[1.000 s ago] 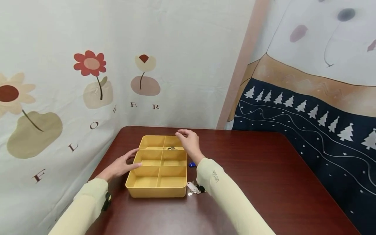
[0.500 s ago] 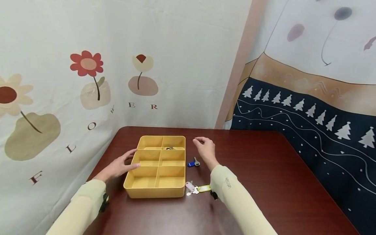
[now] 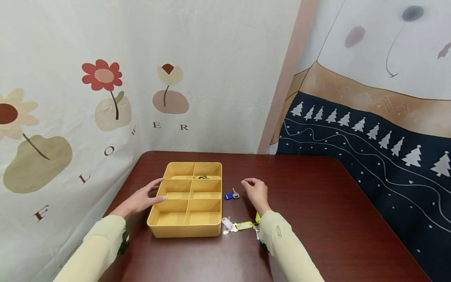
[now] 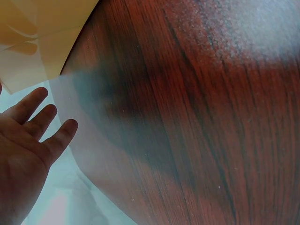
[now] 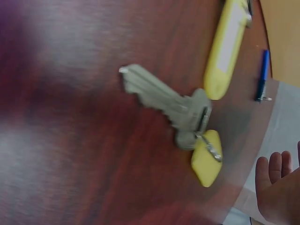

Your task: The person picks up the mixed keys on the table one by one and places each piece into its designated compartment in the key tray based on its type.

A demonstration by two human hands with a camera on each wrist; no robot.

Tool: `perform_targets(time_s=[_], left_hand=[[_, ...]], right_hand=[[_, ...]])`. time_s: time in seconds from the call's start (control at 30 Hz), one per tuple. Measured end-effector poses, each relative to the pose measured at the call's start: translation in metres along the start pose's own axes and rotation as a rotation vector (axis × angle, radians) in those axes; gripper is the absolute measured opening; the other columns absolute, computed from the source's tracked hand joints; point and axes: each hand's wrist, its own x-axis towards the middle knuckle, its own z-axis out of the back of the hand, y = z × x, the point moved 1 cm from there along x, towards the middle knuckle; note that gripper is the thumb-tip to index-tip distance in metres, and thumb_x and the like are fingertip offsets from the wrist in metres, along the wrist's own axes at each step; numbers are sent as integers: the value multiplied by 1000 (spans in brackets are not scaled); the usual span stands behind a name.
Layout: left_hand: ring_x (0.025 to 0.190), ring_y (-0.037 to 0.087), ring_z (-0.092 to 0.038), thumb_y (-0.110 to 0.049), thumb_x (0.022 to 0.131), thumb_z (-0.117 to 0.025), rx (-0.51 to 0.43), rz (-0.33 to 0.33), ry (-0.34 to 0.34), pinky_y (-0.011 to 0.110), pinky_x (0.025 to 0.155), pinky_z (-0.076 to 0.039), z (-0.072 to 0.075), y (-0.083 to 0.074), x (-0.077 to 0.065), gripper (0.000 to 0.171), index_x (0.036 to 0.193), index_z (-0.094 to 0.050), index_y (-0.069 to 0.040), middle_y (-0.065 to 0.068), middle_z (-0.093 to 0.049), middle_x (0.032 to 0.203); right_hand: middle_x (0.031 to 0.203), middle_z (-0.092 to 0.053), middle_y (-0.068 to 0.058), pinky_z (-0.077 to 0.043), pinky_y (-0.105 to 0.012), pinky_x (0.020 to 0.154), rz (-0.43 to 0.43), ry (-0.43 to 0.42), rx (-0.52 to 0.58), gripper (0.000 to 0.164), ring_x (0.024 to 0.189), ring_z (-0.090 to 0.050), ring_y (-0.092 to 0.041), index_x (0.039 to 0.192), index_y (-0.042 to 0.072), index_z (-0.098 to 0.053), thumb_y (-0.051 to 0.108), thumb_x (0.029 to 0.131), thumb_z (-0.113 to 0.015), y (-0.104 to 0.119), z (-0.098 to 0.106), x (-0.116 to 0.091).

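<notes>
My left hand (image 3: 141, 200) rests at the left side of a yellow box (image 3: 186, 232) with several compartments, its thumb over the rim. In the left wrist view its fingers (image 4: 61, 138) are spread and nearly straight below the box wall. To the right of the box, my right hand (image 3: 257, 194) is over the table with nothing visible in its loosely bent fingers. Between them lies a key with a blue tag (image 3: 229, 196). Nearer me are keys with a pink tag (image 3: 227, 223) and a yellow labelled tag (image 3: 244, 226). A silver key (image 5: 159, 96) with a small yellow tag (image 5: 206, 161) lies beneath the right wrist.
Inside the back right compartment lies a dark metal keyring (image 3: 203, 177). The reddish-brown table (image 3: 317, 203) extends to the right, with its far edge close to a flower-printed curtain (image 3: 211, 78). A dark tree-patterned curtain (image 3: 352, 149) hangs along the right side.
My right hand has moved from over the box's back right corner to the right and toward me, uncovering the blue-tagged key and the tags. The left hand stays at the box.
</notes>
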Motion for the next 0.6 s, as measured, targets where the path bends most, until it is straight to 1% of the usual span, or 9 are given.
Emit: perform_targets(time_s=[0.07,0.2,0.3,0.37,0.5,0.6], left_hand=[[135,49,-36,-36,93,-70,4,0,-1,62,103,-37,1,0,0,84,156,-24,-5,31,-41,145],[135,49,-36,-36,93,-70,6,-1,0,61,102,-38,1,2,0,83,156,-24,-6,31,-41,145],[135,49,-36,-36,93,-70,11,-2,-4,62,102,-38,2,3,0,83,156,-24,-6,31,-41,145],[136,48,-36,-36,93,-70,18,-1,-7,62,103,-36,2,3,1,83,156,-25,-6,31,-42,144],[136,48,-36,-38,93,-70,16,5,-2,64,104,-34,2,3,2,84,156,-25,-6,30,-42,145],[136,48,-36,-37,93,-70,10,6,0,64,104,-33,1,2,3,84,156,-25,-7,30,-41,146]], right_hand=[[103,-72,-7,-51,-43,83,16,5,-29,20,95,-63,-26,102,10,-78,26,92,-72,-3,-2,-2],[99,-73,-6,-51,-41,80,20,20,-68,19,91,-63,-25,100,11,-78,26,91,-74,-5,-7,-5],[96,-72,-5,-51,-39,78,8,44,-73,19,87,-62,-23,99,10,-78,27,90,-74,-5,-11,-7],[93,-72,-4,-51,-39,77,16,57,-88,19,85,-62,-22,98,9,-78,26,90,-74,-6,-13,-9],[88,-72,-3,-50,-41,79,38,60,-125,15,85,-63,-24,93,9,-78,23,88,-75,-6,-17,-12],[88,-73,-3,-50,-43,82,48,56,-147,14,87,-65,-26,90,9,-79,22,88,-76,-5,-20,-13]])
